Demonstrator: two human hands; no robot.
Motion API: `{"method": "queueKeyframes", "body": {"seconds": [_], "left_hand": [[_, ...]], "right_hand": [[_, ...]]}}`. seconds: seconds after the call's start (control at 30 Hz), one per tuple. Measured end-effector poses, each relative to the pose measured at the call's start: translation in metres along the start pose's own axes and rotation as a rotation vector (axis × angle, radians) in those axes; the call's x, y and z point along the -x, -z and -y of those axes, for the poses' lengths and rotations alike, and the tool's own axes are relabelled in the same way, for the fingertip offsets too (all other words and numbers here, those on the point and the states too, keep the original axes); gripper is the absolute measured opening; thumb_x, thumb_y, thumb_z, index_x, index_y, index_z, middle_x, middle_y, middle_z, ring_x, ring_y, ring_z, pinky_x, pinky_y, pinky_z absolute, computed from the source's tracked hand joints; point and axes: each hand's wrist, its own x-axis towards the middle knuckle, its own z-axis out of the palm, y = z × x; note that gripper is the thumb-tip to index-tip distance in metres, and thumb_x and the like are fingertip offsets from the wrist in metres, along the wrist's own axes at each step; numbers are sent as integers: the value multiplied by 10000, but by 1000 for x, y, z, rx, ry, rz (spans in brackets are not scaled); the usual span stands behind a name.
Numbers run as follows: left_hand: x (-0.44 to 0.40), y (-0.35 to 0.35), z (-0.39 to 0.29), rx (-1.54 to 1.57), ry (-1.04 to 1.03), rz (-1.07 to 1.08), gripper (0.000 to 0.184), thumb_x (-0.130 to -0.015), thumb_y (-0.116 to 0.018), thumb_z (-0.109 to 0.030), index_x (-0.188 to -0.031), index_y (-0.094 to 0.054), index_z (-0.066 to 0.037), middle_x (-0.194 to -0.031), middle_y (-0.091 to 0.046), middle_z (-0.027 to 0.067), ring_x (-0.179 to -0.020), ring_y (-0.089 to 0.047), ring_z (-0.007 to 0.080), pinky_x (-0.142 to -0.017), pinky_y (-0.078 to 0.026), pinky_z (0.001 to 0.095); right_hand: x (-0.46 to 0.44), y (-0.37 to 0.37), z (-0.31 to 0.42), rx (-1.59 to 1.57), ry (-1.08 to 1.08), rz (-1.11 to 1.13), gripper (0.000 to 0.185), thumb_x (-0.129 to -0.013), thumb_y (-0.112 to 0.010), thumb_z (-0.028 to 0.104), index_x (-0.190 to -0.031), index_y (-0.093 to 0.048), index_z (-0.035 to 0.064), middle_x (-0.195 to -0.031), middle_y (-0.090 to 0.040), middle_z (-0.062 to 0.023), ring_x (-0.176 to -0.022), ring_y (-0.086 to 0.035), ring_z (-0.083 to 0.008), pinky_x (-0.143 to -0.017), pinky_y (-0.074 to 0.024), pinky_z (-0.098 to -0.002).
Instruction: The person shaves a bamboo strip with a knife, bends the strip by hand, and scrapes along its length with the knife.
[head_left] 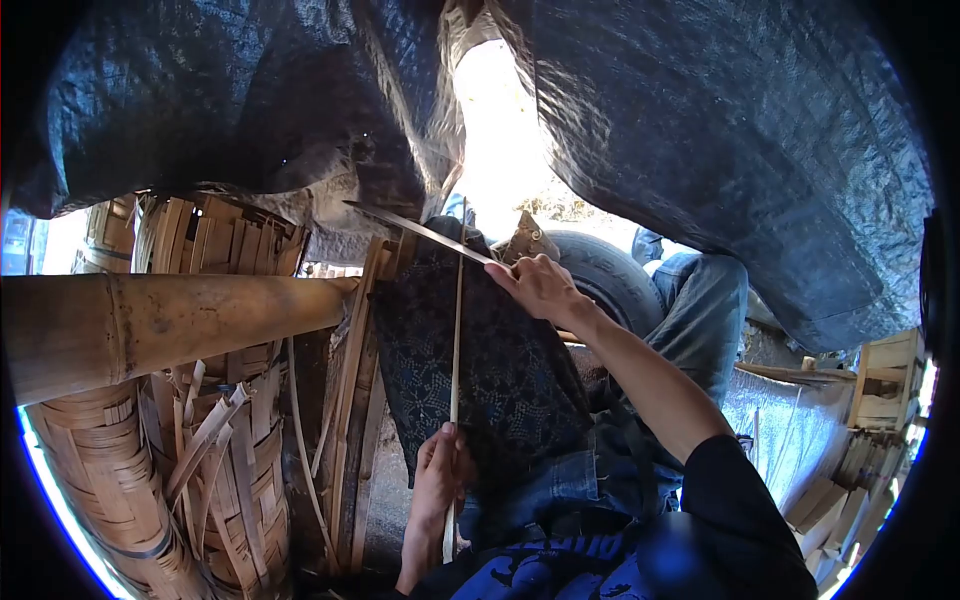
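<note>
A long, thin bamboo strip (456,375) runs roughly upright in front of me, over a dark patterned cloth (520,400) draped across my lap. My left hand (436,482) is closed around its lower part, close to my body. In my right hand (543,288) is a knife (418,231), its long blade pointing to the upper left. The blade crosses the strip near its upper end; whether it is cutting in, I cannot tell. My right fingers wrap the handle and mostly hide it.
A thick bamboo pole (220,318) juts in from the left, above woven bamboo baskets (105,465). Split bamboo slats (350,440) stand beside my left hand. A tyre (605,270) lies beyond my right arm. Dark tarpaulin (730,130) hangs overhead.
</note>
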Motion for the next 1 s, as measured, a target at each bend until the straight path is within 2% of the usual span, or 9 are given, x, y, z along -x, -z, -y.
{"method": "queueKeyframes", "body": {"seconds": [0.13,0.3,0.53,0.6,0.67,0.73,0.8,0.87,1.0], "left_hand": [[4,-5,-2,84,19,-31,344,-971,-406,-384,-786,-452,-98,-404,-325,-23,-286,-293,75,-308,-238,215],[31,-10,-3,115,129,-88,327,-970,-418,-362,-773,-451,-103,-399,-318,-24,-280,-295,80,-292,-221,220],[35,-12,-3,214,95,-62,326,-970,-422,-356,-764,-446,-105,-399,-317,-24,-278,-282,81,-292,-219,215],[37,-14,-5,226,93,-67,275,-990,-379,-275,-810,-474,-90,-412,-321,-24,-292,-254,83,-302,-228,227],[36,-12,0,232,95,-66,271,-990,-381,-274,-811,-474,-92,-415,-323,-24,-295,-258,81,-303,-232,227],[32,-13,-2,241,96,-67,268,-989,-382,-272,-812,-473,-93,-419,-325,-25,-299,-262,80,-304,-236,226],[35,-15,-5,248,113,-113,259,-985,-389,-272,-813,-474,-97,-428,-332,-25,-304,-269,80,-303,-241,227],[35,-16,-6,244,112,-104,259,-984,-390,-274,-812,-473,-100,-428,-331,-25,-304,-268,80,-303,-242,226],[31,-14,-2,252,116,-104,263,-984,-391,-280,-809,-471,-102,-418,-321,-23,-300,-260,84,-305,-243,228]], "right_hand": [[-7,2,-2,72,-78,-76,651,-871,-447,-25,-1450,-156,43,-661,-259,42,-545,-309,-24,-458,-353,-186],[-19,-34,5,2,126,264,644,-867,-456,-32,-1446,-191,63,-640,-272,39,-525,-289,-35,-428,-311,-170],[-28,-47,10,368,-4,32,605,-888,-485,47,-1440,-243,104,-604,-294,37,-515,-308,-75,-444,-316,-186],[-38,-39,-5,-105,131,406,590,-892,-491,70,-1435,-264,112,-593,-304,15,-544,-370,-108,-493,-353,-238],[-39,-66,9,-363,36,457,527,-930,-477,136,-1424,-296,116,-569,-297,-4,-582,-415,-136,-544,-391,-325],[-52,-75,6,-1077,-328,735,524,-941,-487,189,-1420,-295,95,-549,-293,8,-531,-393,-138,-543,-398,-371],[-39,-89,14,-1087,-329,703,546,-958,-458,279,-1418,-269,55,-537,-303,21,-481,-357,-105,-610,-436,-428],[-31,-77,15,586,-70,-65,527,-970,-395,280,-1410,-260,24,-534,-294,50,-450,-310,-58,-705,-466,-475],[-30,-69,6,403,193,225,494,-965,-353,222,-1408,-262,22,-528,-260,71,-453,-286,-24,-614,-501,-434]]}}
